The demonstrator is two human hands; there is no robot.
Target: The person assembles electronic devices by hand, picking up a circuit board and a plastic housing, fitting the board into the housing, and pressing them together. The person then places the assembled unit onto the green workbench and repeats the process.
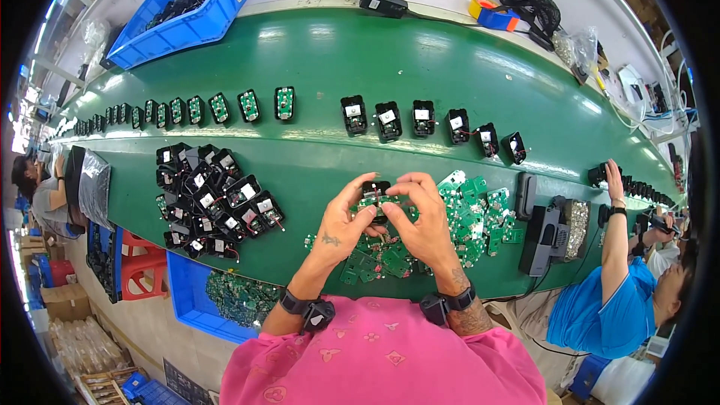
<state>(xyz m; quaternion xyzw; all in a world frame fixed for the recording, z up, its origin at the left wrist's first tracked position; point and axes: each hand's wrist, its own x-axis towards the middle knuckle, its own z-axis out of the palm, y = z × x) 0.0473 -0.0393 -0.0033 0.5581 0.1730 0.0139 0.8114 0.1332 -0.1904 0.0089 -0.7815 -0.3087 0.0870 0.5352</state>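
Note:
Between my two hands sits a small black plastic housing (377, 187) with a green circuit board (369, 201) at its near side. My left hand (341, 219) grips the left of it, thumb against the board. From the right, my right hand (421, 217) closes on it too, its thumb also on the board; whether the board is fully seated inside cannot be made out. A loose pile of green circuit boards (466, 217) spreads beneath and beside my right hand. To the left of my hands lies a heap of black housings (210, 199) with white parts and thin wires.
Farther off, housings with green boards (284, 103) line the green table (315, 52), and open housings (388, 120) continue the row rightward. A blue bin (187, 30) stands at the back left. Boxy black devices (541, 241) stand at right, near a person in blue (611, 307).

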